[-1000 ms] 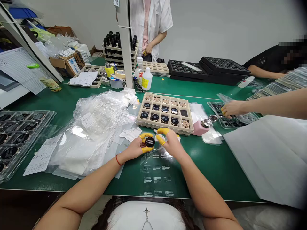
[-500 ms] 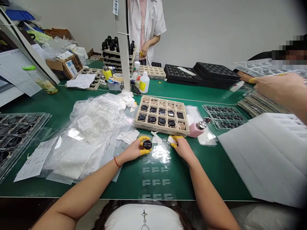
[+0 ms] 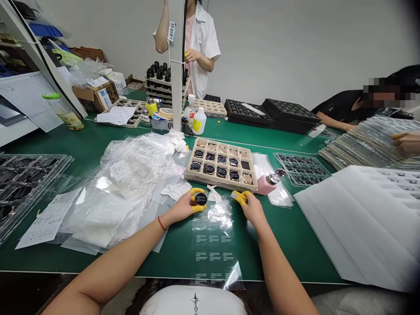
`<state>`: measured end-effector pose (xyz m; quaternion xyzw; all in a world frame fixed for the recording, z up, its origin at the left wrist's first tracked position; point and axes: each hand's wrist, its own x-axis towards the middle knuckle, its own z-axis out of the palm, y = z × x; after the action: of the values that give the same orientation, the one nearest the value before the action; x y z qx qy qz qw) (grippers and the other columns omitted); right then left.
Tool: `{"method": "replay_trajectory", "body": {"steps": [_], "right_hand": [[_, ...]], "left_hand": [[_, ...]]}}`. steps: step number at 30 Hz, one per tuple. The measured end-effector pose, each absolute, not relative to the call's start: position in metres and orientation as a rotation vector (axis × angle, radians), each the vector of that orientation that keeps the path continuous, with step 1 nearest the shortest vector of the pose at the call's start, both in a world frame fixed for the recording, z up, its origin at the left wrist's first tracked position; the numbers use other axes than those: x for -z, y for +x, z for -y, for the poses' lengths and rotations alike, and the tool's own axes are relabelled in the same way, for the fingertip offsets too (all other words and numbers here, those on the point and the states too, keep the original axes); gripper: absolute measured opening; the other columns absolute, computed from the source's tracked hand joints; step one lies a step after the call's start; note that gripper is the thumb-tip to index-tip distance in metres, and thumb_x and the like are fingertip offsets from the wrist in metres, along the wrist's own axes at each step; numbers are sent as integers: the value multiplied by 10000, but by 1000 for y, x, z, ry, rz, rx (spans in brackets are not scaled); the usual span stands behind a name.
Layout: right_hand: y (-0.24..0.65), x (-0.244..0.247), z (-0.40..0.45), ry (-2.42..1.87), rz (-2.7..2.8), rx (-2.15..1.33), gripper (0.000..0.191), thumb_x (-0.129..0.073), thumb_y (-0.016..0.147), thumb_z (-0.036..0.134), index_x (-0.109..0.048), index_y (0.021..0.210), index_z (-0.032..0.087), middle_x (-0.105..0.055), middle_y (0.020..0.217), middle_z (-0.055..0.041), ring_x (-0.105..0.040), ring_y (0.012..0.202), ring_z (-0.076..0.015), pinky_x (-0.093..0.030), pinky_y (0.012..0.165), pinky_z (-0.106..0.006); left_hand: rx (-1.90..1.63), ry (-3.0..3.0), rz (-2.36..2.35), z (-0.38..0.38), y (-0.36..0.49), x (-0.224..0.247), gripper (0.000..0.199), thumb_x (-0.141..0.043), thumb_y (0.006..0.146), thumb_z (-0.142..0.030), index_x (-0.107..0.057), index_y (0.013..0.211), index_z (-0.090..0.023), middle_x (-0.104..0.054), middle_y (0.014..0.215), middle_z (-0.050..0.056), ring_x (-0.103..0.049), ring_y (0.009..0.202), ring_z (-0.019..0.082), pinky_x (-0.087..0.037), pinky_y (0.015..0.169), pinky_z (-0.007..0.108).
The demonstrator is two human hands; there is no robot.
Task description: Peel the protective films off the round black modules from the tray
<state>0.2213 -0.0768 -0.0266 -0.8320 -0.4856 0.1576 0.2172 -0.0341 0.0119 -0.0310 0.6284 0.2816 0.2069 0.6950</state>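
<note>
My left hand [image 3: 185, 204], with yellow finger cots on, pinches a round black watch face [image 3: 201, 199] by its edge; white print shows on it. In my right hand [image 3: 252, 208], also wearing yellow finger cots, is a small white flat piece [image 3: 235, 195] whose kind I cannot make out. Between the hands and toward me lies a clear sheet of printed stickers [image 3: 211, 258], partly washed out by glare. Just beyond stands a beige tray [image 3: 220, 178] of round watch heads, some black-faced and some rose-gold. A crumpled white tissue [image 3: 214, 195] lies in front of it.
At left are crumpled plastic bags [image 3: 131, 162] and a clear tray [image 3: 33, 188]. A pink pump bottle [image 3: 265, 185], white foam sheets [image 3: 341, 218] and a stack of clear trays [image 3: 367, 146] stand right. A white post [image 3: 177, 87] rises behind. Two co-workers are across the table.
The white piece in my right hand now sits tilted between the fingers. My left hand keeps its hold. One co-worker has raised an arm; at right, a lifted tray is down on the stack.
</note>
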Motion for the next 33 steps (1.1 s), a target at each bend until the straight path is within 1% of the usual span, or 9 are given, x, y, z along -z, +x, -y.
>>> {"method": "replay_trajectory", "body": {"steps": [4,7,9,11,15,19,26,30,33], "right_hand": [[197,25,75,-1897,1276,-515,340,-473,819,405,-594,1015,156,-641,896,-75,-573,761,-200,-435,679,-323],[177,22,72,-1722,1264,-658,351,-453,839,406,-604,1037,159,-648,874,-68,-568,686,-174,-451,646,-319],[163,20,71,-1647,1343,-628,301,-452,856,375,-614,1010,172,-649,897,-68,-574,732,-177,-457,681,-324],[148,19,71,-1588,1548,-472,239,-457,870,331,-627,965,191,-645,919,-69,-563,825,-194,-446,747,-337],[124,26,69,-1607,1903,-171,216,-429,892,260,-629,936,192,-626,859,-83,-518,820,-212,-423,720,-333],[121,39,57,-1704,1955,-14,189,-428,881,221,-612,883,178,-600,810,-88,-491,774,-214,-397,672,-319],[141,39,32,-1717,1887,-82,179,-419,858,174,-595,885,183,-594,833,-85,-476,798,-219,-394,688,-329],[146,23,39,-1565,1866,-178,217,-398,882,184,-596,971,200,-603,899,-71,-482,838,-205,-397,728,-331],[141,18,47,-1550,1998,-166,208,-423,884,219,-614,965,220,-603,876,-63,-473,853,-213,-375,751,-349]], "left_hand": [[-479,1448,-643,-12,-34,34,488,-681,714,-271,-461,1148,-229,-611,872,8,-579,782,148,-450,707,274],[-465,1458,-650,-12,-34,36,501,-675,719,-269,-450,1166,-226,-613,858,8,-574,764,147,-451,701,278],[-470,1452,-644,-12,-33,37,503,-679,715,-259,-450,1162,-224,-610,855,6,-575,758,145,-454,701,280],[-491,1435,-617,-13,-32,38,488,-681,712,-243,-458,1146,-216,-602,868,6,-576,772,143,-456,714,280],[-506,1403,-576,-15,-31,40,451,-667,719,-207,-467,1123,-192,-590,865,9,-570,778,135,-452,706,260],[-513,1399,-608,-18,-30,43,468,-676,698,-185,-481,1123,-178,-588,850,11,-559,744,129,-443,662,246],[-462,1363,-607,-19,-27,38,536,-688,699,-225,-466,1186,-186,-619,976,46,-590,843,170,-462,734,288],[-476,1371,-641,-20,-25,38,513,-698,687,-230,-488,1154,-194,-624,963,42,-595,831,171,-468,731,290],[-465,1380,-641,-21,-25,39,491,-695,683,-220,-494,1131,-185,-617,928,36,-593,817,167,-469,722,284]]}}
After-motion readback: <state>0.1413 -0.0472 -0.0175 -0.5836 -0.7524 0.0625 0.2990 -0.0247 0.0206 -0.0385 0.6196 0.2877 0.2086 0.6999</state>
